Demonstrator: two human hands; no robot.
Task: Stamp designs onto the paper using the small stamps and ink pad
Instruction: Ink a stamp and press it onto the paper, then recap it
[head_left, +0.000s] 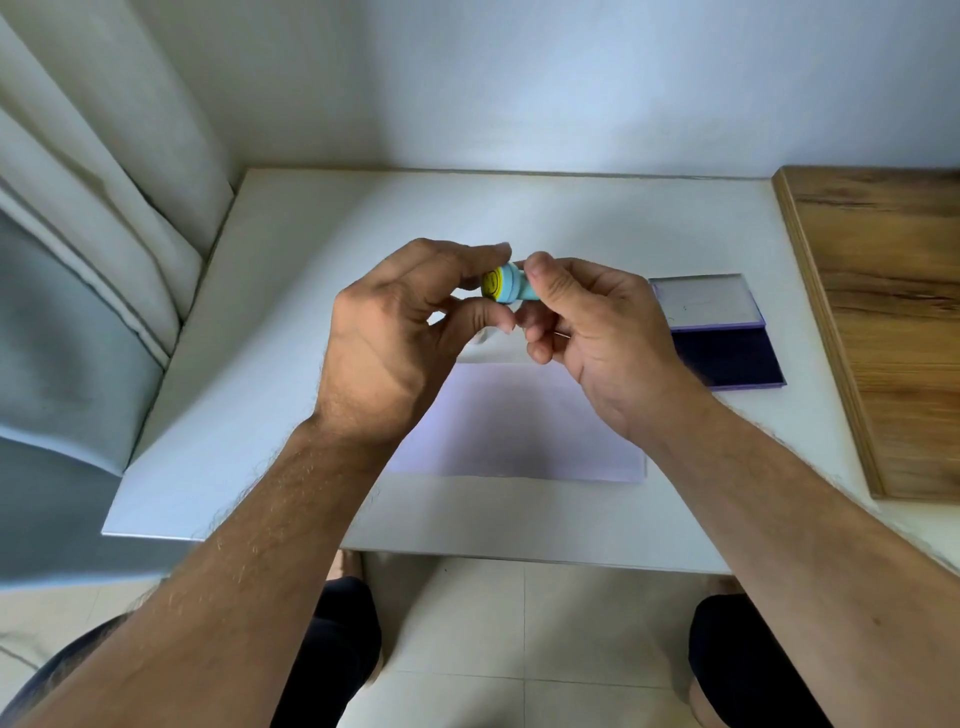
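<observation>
A small light-blue stamp (508, 285) with a yellow round end is held above the white table (270, 291), lying sideways. My right hand (587, 332) pinches its body between thumb and fingers. My left hand (400, 332) pinches the yellow end with thumb and forefinger. Under the hands lies a white sheet of paper (519, 431). To the right sits an open ink pad (724, 358) with a dark blue surface and its clear lid (704, 301) folded back. Other stamps are hidden or out of view.
A wooden board (883, 312) lies along the table's right side. A curtain (93, 208) hangs at the left, and the wall stands behind the table. My knees show below the table's front edge over a tiled floor.
</observation>
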